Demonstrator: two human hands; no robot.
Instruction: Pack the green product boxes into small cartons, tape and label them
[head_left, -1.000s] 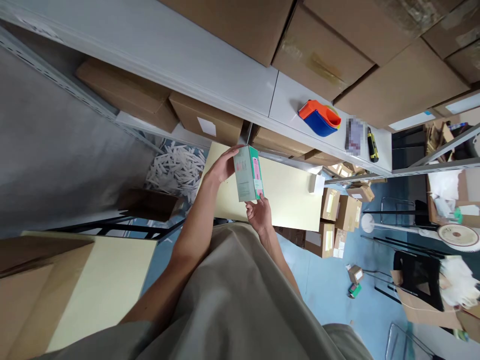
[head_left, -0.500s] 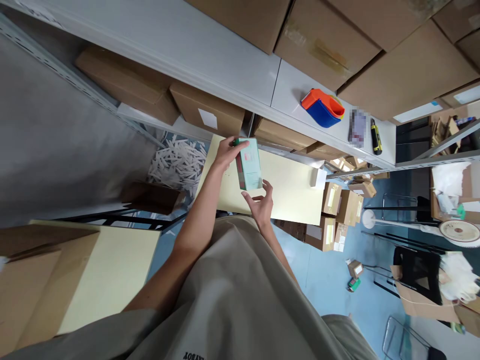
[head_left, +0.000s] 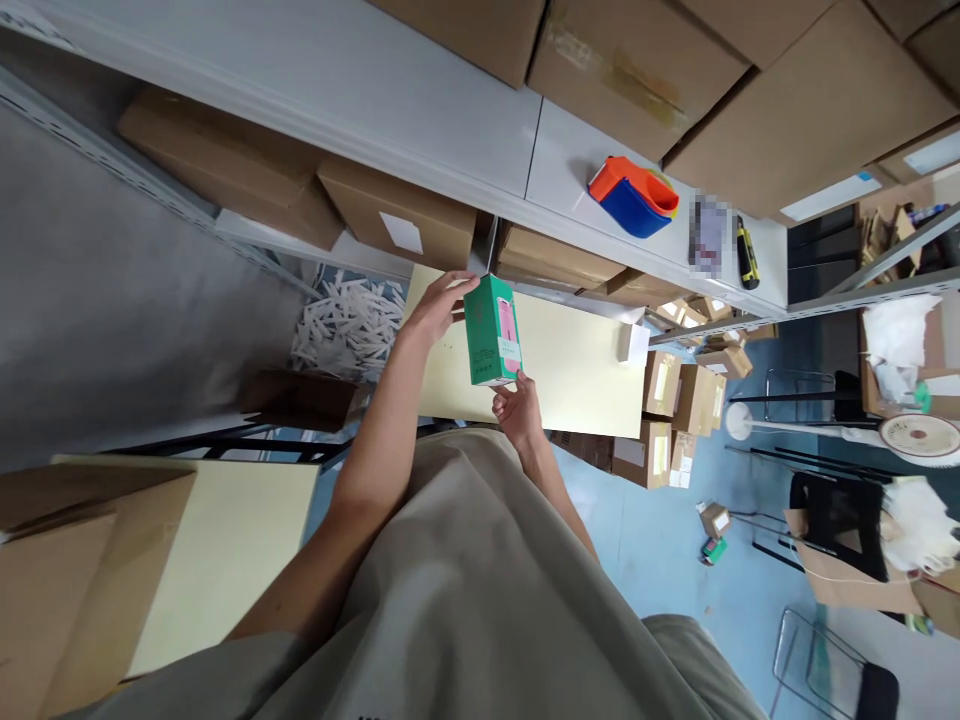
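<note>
A small green box [head_left: 484, 335] with a pink picture and a pale label on one side is held up over the pale yellow tabletop [head_left: 577, 370]. My left hand [head_left: 437, 308] grips its upper left edge, with the fingertips partly hidden behind the box. At the lower right corner, my right hand [head_left: 519, 412] pinches the box between its fingers, the rest of them curled in. A small white box [head_left: 634, 343] stands at the right end of the same tabletop.
A grey shelf [head_left: 450, 130] beyond the table carries large cartons [head_left: 637, 90], an orange and blue tape dispenser [head_left: 636, 195], and a yellow and black cutter [head_left: 747, 252]. White paper pieces [head_left: 349, 325] lie heaped at left. Stacked cartons [head_left: 656, 450] and a fan [head_left: 919, 437] are at right.
The box has been turned, so a dark green side and the pink picture now show instead of the pale green face. My right hand's fingers have closed in at its lower corner.
</note>
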